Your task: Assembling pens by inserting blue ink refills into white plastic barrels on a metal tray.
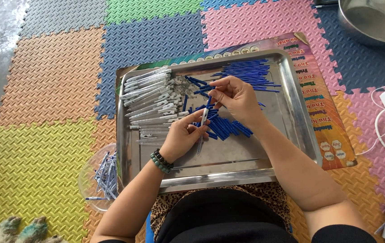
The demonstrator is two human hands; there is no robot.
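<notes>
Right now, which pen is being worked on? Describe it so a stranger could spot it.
Find the steel tray on the foam mats. Over its middle, the left hand and right hand meet on one pen. It alone stands lifted, white barrel with a blue end, while the other barrels lie flat in piles.

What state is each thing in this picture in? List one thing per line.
Left hand: gripping a white pen barrel.
Right hand: pinching a blue pen part above the barrel.
Metal tray: flat, holding loose pen parts.
Clear bowl: holding assembled pens.
</notes>
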